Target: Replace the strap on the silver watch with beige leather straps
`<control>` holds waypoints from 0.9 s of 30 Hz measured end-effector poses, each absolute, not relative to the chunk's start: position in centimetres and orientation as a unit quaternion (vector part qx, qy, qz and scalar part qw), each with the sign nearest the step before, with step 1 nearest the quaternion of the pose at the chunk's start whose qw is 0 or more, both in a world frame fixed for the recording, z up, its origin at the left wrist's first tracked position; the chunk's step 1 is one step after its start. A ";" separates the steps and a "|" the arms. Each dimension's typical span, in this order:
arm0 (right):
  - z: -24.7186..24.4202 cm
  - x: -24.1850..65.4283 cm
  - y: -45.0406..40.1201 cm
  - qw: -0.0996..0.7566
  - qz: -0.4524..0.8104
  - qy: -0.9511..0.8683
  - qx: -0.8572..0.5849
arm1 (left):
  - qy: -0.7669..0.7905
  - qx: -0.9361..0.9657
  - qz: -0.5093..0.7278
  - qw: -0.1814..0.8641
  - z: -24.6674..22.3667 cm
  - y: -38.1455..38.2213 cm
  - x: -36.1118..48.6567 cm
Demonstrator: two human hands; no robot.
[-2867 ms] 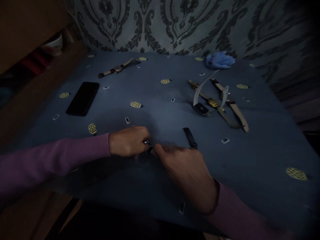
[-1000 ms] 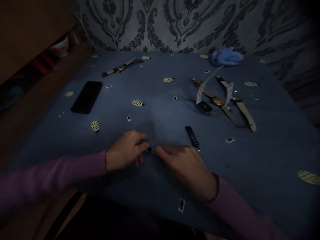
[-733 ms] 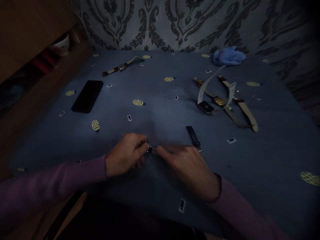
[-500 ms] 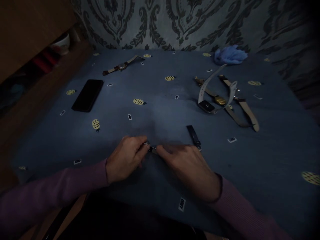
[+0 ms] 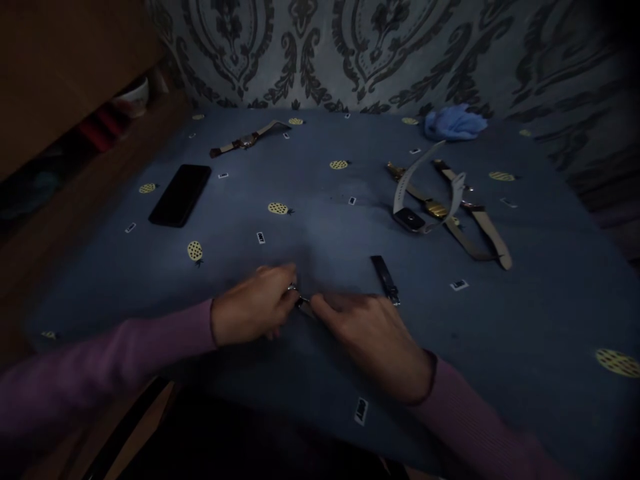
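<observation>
Near the front of the table, both hands are closed on a wristwatch (image 5: 301,302), only a sliver of which shows between them. Its shiny metal part sits in the fingertips of my left hand (image 5: 257,303). My right hand (image 5: 373,337) grips the other end, which looks like a strap, between thumb and bent fingers. Most of the watch is covered by the fingers and dim light. A short dark watch strap (image 5: 384,278) with a buckle lies by itself just beyond my right hand.
At the right lie a white-strapped smartwatch (image 5: 410,219), a gold watch (image 5: 436,209) and a watch with a pale strap (image 5: 487,230). Behind them is a crumpled blue cloth (image 5: 455,124). To the left are a black phone (image 5: 181,195) and another watch (image 5: 247,141). A wooden shelf (image 5: 90,127) borders the left.
My left hand has turned slightly and risen a little at the watch. My right hand keeps its grip. The whole view has shifted slightly; objects on the table lie as before.
</observation>
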State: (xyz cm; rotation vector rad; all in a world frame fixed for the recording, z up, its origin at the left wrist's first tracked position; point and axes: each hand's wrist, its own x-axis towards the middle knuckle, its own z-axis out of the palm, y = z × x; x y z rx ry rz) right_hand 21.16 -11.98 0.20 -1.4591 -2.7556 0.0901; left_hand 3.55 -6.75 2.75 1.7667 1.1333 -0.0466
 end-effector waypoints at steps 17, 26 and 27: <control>-0.4 21.0 -12.3 0.062 0.017 -0.885 -0.461 | 0.399 0.851 -0.238 0.243 5.3 -4.8 5.7; 0.0 20.9 -12.2 0.041 0.021 -0.882 -0.469 | 0.448 0.798 -0.055 0.399 4.3 -7.0 3.4; 0.0 20.9 -12.2 0.044 0.020 -0.882 -0.468 | 0.447 0.798 -0.052 0.401 4.3 -7.0 3.4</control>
